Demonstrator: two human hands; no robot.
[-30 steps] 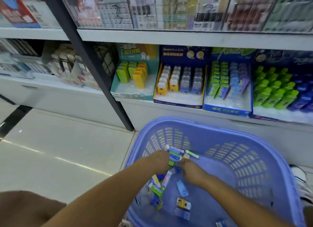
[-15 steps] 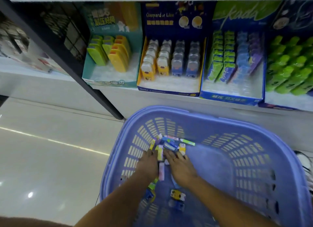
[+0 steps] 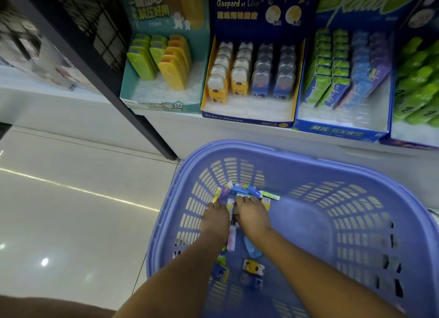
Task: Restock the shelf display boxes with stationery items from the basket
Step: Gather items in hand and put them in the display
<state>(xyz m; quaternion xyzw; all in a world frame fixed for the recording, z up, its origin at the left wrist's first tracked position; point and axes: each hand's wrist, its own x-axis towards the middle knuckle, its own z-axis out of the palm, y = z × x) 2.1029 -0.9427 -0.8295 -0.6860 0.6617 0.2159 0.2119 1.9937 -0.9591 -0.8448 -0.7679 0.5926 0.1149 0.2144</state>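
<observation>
You are leaning over the lilac basket [image 3: 297, 151], which is sitting just in front of the white shelf [image 3: 180, 127], and both your bare arms are reaching down into it. A heap of stationery packs [image 3: 247, 191] is lying in the basket's far left corner, against its slotted wall.

Your left hand [image 3: 215, 219] is sitting at the heap's left edge. Its fingers are curling round a few purple and yellow packs that are sticking up beyond the knuckles. Your right hand [image 3: 252, 214] is sitting just beside it, fingers bending down over the top of the heap. The tips are hiding among the packs, so I cannot tell whether it is gripping any.

More pieces are lying loose on the basket floor between your forearms: a pink pack [image 3: 231, 238], a pale blue pack [image 3: 251, 249], a yellow dog-faced piece [image 3: 253, 266] and a blue piece [image 3: 251, 281] touching it.

On the shelf, display boxes are standing side by side:
- a teal box [image 3: 164, 106] is holding green and yellow pieces;
- a navy box [image 3: 247, 121] is holding yellow and blue rows;
- a blue box [image 3: 342, 130] is holding green, blue and purple packs.
</observation>
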